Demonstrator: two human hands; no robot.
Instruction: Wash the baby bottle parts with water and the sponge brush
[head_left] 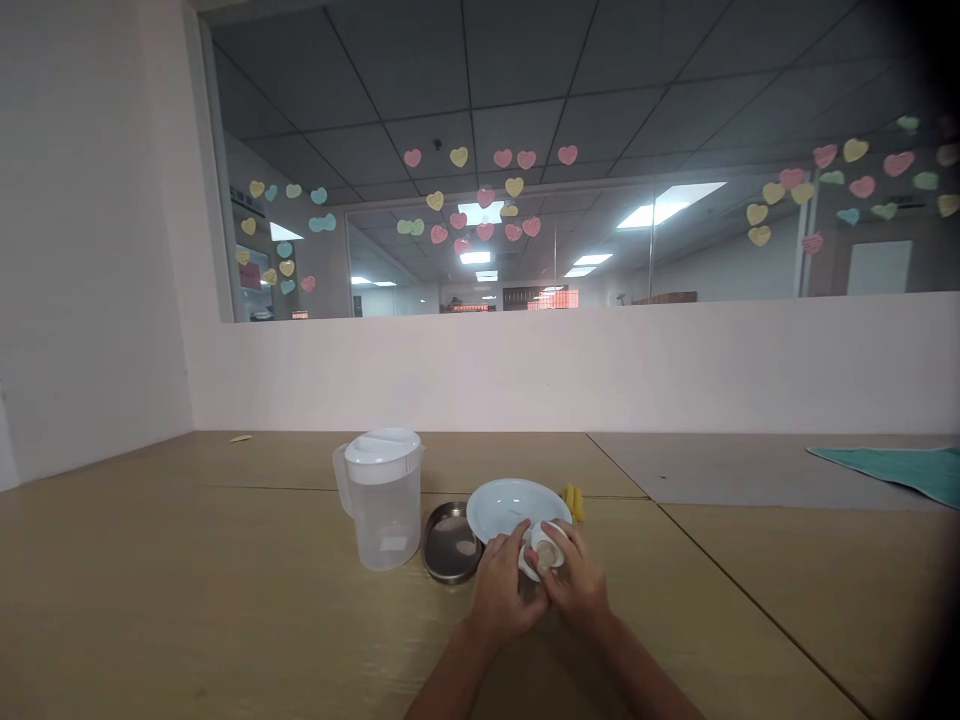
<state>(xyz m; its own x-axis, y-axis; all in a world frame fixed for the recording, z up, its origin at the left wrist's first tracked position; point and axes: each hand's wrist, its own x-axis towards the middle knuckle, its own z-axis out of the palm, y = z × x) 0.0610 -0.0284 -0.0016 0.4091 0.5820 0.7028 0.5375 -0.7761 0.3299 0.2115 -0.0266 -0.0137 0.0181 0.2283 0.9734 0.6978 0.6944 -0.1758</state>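
Observation:
Both hands meet over the table in front of the white bowl. My left hand [504, 590] has its fingers curled against the left side of a small white round object [551, 537] with a paler, see-through-looking middle. From the right, my right hand [581, 585] grips the same object, thumb near its middle. The fingers cover much of it, so I cannot tell its exact kind. Just behind it lies the wide white bowl [510, 500]. A shallow metal dish [451, 545] sits to the left, its right edge close against the bowl.
A clear plastic pitcher [388, 520] with a white lid stands left of the metal dish. Something yellow [574, 502] lies behind the bowl's right side. A green cloth [900, 468] is at the far right. A wall with a window rises behind the table [262, 580].

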